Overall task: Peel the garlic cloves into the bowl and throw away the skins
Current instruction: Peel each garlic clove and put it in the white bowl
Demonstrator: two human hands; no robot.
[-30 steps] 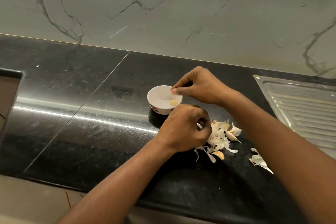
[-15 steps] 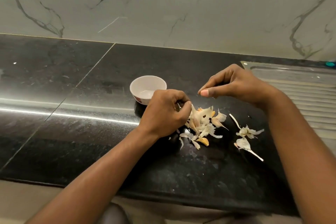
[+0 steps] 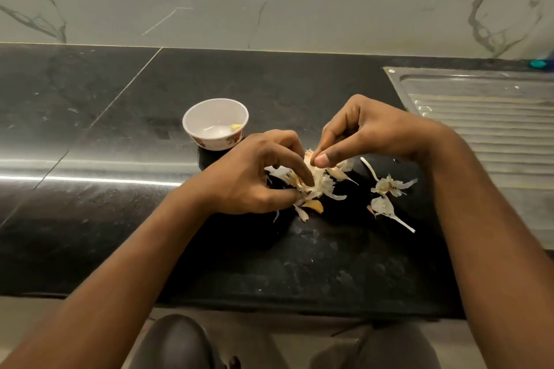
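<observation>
My desk is a polished black stone slab, with a thin seam running from its back edge toward the front left. A small white bowl stands near the middle. Just right of it lies a heap of garlic skins, with a few loose skins farther toward the right edge. A ribbed steel drainboard fills the back right corner.

left hand, right hand: bare | forearms: bare | lap: dark clothing
</observation>
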